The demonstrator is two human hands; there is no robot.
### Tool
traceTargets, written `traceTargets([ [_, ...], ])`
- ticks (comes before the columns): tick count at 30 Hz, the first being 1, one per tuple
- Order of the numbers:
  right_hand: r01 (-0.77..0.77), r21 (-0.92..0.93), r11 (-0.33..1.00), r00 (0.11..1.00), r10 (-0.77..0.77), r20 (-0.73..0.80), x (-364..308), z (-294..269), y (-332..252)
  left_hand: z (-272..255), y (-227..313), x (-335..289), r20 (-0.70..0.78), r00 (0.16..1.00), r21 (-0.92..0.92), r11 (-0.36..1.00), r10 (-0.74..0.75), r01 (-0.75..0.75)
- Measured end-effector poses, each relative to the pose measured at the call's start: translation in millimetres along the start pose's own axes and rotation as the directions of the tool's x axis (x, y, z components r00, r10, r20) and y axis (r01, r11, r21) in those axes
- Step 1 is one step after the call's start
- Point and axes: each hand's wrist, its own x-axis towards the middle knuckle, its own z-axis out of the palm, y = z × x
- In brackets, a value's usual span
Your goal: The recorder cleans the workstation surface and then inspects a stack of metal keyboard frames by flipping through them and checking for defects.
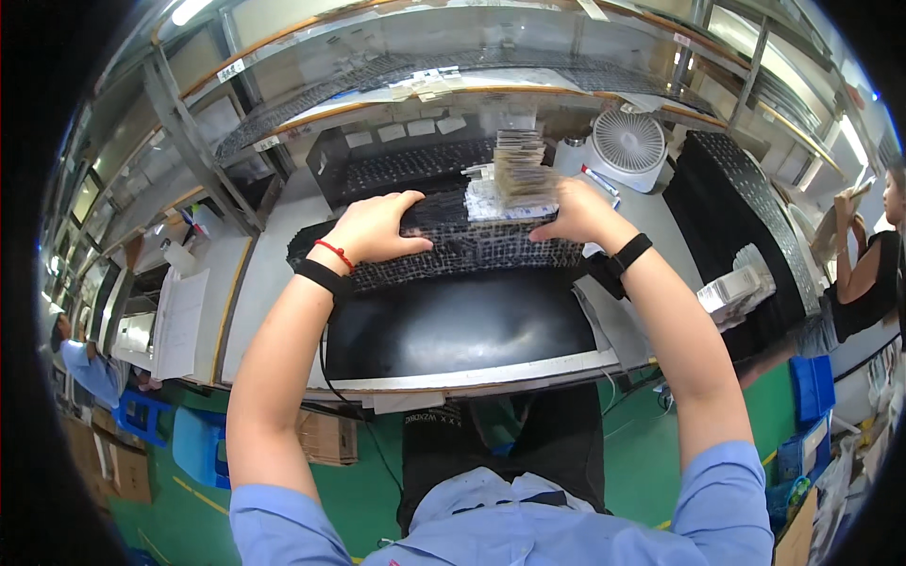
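Note:
A stack of black trays (472,250) with gridded edges stands in front of me on the worktable. My left hand (377,229) grips its left part, thumb at the near side and fingers over the top. At the other end my right hand (580,212) holds it, thumb pressed on the near side; the other fingers are partly hidden. On top of the trays lies a white printed sheet (483,203). A tall pile of thin, flat pieces (524,170) rests on it, close to my right fingers and slightly blurred; I cannot tell what they are.
Nearest me is a black mat (462,325). Behind the trays sits a black bin (377,170); a white fan (629,146) and pens (601,184) are back right. More black trays (746,217) and white packets (736,291) lie right. A shelf (453,90) spans above. People work on both sides.

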Motion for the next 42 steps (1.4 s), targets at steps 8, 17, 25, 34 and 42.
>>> traceTargets([
  [8, -0.192, 0.739, 0.646, 0.981, 0.14, 0.132, -47, -11, 65, 1, 2, 0, -0.002, 1.0, 0.027, 0.999, 0.025, -0.025],
  [17, -0.051, 0.956, 0.289, 0.956, 0.29, -0.037, -28, 42, 25, 6, 0, -4, -0.041, 0.999, 0.056, 0.998, 0.022, -0.02],
  [25, -0.043, 0.94, 0.338, 0.942, 0.328, -0.075, -23, 51, 41, 11, 1, -2, -0.051, 0.994, 0.053, 0.994, 0.1, -0.097],
  [34, 0.014, 0.97, 0.244, 0.959, 0.272, -0.082, -21, 58, 16, 9, 1, -5, -0.041, 0.999, 0.069, 0.998, 0.018, -0.015],
  [42, 0.079, 0.982, 0.172, 0.952, 0.28, -0.125, -26, 57, 13, 2, 9, -6, -0.001, 1.0, 0.022, 1.0, -0.018, 0.018],
])
